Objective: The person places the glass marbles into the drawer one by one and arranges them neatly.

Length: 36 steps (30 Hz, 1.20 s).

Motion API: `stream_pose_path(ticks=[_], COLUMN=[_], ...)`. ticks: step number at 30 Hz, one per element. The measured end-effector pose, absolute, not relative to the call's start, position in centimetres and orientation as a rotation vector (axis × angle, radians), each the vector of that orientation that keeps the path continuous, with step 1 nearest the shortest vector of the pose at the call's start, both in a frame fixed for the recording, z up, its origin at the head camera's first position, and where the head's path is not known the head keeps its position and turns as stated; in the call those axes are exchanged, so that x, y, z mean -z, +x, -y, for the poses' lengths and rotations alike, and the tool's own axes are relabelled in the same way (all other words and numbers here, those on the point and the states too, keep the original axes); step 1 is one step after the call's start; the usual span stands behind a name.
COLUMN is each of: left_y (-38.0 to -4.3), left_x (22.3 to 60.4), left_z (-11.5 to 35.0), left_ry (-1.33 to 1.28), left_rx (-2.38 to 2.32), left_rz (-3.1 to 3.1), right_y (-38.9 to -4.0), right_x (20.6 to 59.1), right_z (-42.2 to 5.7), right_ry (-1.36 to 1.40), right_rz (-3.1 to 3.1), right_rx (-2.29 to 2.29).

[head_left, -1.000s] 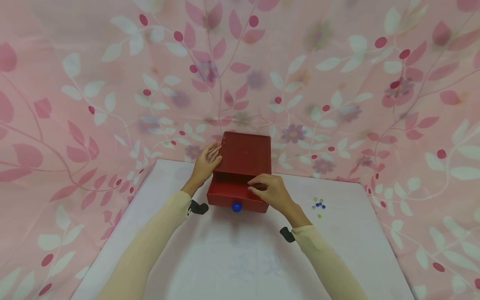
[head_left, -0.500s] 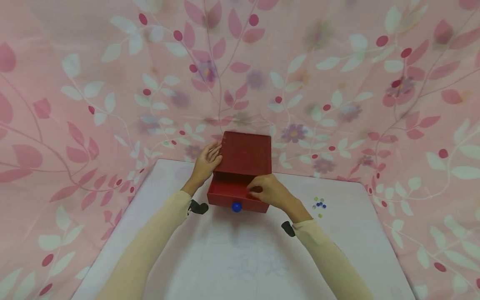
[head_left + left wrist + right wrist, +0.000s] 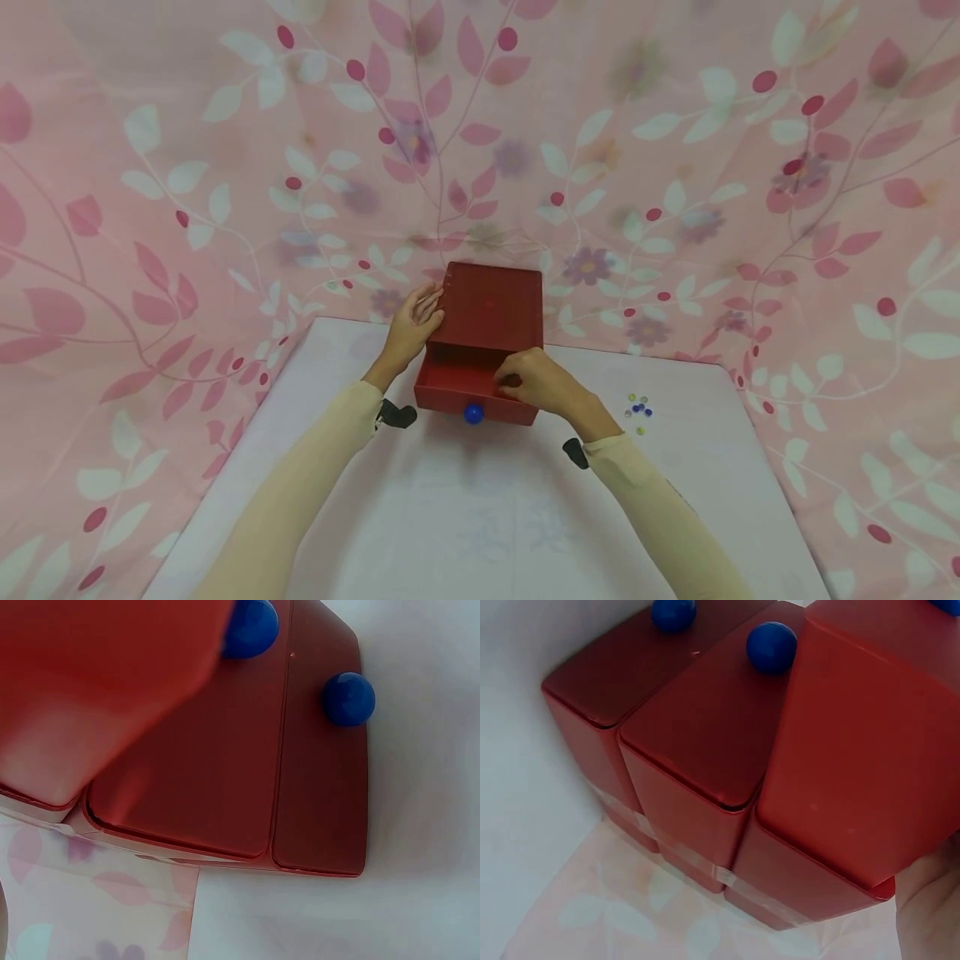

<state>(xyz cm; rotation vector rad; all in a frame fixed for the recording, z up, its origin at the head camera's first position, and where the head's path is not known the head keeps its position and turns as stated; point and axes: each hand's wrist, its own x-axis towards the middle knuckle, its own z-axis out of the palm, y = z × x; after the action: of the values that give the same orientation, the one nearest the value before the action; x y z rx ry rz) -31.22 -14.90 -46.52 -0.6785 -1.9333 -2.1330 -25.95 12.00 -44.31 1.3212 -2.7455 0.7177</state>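
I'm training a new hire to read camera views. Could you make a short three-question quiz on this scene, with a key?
1. How many drawers does the red chest have?
2. In the head view, where do the beads lie? A: on top of the chest. B: to the right of the chest. C: to the left of the chest.
3. True or false: the left hand is at the right end of the open drawer.

Key:
1. Three.
2. B.
3. False; the right hand is there, and the left hand is at the chest's left side.
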Motion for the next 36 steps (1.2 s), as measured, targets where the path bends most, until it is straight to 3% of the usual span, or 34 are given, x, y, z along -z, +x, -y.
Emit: stream_pose_path(ticks=[11, 36], left_y=[-31.0, -31.2], left_x=[46.5, 46.6], left_z=[15.1, 15.0], left_ry=[-0.666, -0.672], left_rx=[2.118, 2.138], left_rz=[1.956, 1.937], right_y=[-26.1, -25.9], right_x=[44.2, 45.5], right_z=[-11.4, -12.3], right_ry=[1.363, 1.23], right_rz=[2.814, 2.588], right_rx=[-0.582, -0.866])
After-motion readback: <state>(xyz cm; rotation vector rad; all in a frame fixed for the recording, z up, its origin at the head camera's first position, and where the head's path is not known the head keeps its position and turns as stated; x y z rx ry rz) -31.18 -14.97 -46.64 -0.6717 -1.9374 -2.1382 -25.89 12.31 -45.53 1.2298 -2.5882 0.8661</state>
